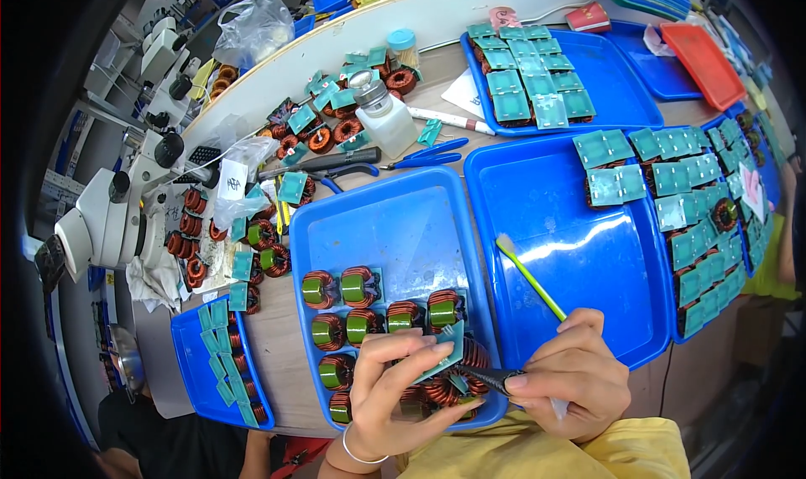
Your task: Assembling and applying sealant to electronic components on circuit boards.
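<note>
My left hand (pixel 382 399) is closed on a copper-wound coil (pixel 445 388) with a small green circuit board (pixel 442 350) on it, held by fingertips and thumb over the near end of the middle tray. My right hand (pixel 579 378) grips black tweezers (pixel 491 378), their tip against the coil beside the board. Out of the same hand sticks a brush (pixel 535 282) with a lime-green handle, its bristles pointing up and left. Below lies the blue tray (pixel 378 214) with several coils (pixel 361 324) in rows, many with a green band; my left hand partly covers them.
Right of it stands a blue tray (pixel 554 294) with boarded coils along its right side. More loaded trays (pixel 625 84) stand behind and at far right. Pliers (pixel 428 154), a bottle (pixel 384 122) and loose coils lie at the back. A small tray (pixel 189 370) and microscope (pixel 105 214) are left.
</note>
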Motion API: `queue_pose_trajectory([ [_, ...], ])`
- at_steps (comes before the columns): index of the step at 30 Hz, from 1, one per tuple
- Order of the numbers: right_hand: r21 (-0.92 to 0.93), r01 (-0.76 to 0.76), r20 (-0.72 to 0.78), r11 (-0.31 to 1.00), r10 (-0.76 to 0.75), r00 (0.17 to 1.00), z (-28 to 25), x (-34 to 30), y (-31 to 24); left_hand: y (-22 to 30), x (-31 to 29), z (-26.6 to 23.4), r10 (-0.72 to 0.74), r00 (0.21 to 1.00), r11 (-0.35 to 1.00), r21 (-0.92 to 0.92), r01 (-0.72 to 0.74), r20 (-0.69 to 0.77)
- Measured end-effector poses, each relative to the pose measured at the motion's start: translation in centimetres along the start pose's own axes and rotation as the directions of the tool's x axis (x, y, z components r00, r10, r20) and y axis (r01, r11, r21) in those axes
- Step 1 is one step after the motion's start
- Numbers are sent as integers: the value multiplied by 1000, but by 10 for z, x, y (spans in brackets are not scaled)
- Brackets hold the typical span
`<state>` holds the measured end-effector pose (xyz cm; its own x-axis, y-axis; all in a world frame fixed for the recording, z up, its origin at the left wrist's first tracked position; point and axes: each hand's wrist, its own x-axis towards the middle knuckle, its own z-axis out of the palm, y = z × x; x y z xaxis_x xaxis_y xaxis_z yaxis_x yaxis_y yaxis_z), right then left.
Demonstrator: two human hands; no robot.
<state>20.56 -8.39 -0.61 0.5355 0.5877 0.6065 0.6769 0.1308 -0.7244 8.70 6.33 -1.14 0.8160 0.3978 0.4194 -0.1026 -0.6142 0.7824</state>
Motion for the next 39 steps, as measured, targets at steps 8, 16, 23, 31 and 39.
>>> queue_pose_trajectory([
  [8,-7,-93,-26,996,93,995,3,-1,-3,0,0,-3,10,999,1000,-10,-10,32],
  [16,-9,-101,-19,995,101,995,3,-1,-3,1,0,-4,-8,999,1000,-8,9,51],
  [23,9,-106,-9,994,106,994,2,0,-4,-3,-2,-2,-6,1000,1000,4,6,30],
  [31,38,1,-20,999,-1,1000,3,2,2,-1,-2,-3,-33,999,999,20,32,39],
  [39,41,-11,-11,999,11,1000,3,3,1,1,1,-5,3,999,1000,22,-4,49],
])
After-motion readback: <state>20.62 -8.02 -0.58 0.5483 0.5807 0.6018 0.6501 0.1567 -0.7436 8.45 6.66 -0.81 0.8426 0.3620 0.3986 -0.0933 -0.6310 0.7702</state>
